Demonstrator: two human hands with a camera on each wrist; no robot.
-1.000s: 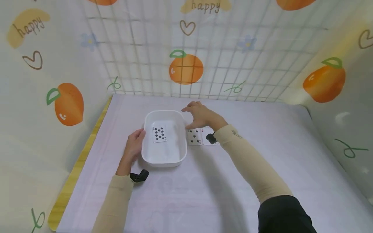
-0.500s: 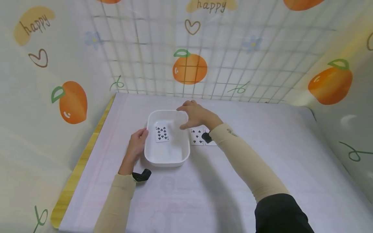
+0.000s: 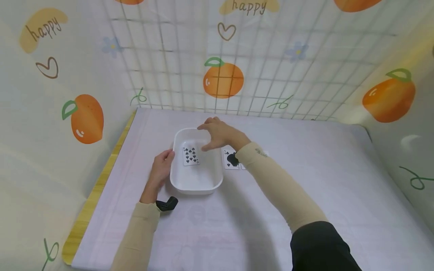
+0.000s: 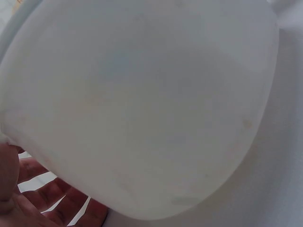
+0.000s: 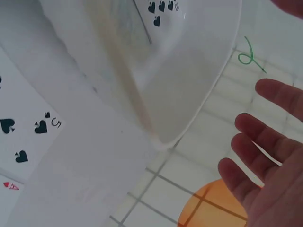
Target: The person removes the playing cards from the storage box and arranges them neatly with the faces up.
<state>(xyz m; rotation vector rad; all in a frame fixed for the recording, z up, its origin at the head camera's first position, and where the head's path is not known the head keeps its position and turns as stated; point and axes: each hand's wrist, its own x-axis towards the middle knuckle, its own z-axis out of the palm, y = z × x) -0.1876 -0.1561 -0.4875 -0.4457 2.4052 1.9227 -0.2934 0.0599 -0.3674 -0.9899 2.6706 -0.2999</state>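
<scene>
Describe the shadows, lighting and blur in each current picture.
Head view: a soft shadow streaks the cloth and yellowish light tints the upper right; left wrist view: the tub looks dim and soft; right wrist view: the tub's near edge blurs, though the five of spades is readable.

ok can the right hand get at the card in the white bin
Likely yes: the right hand is empty and close, the white bin is open-topped, and nothing covers the card.

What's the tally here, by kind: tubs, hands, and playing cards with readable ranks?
Tub: 1
Hands: 2 (left hand, right hand)
Readable playing cards: 3 (ten of spades, five of spades, ace of hearts)
Total: 6
</scene>
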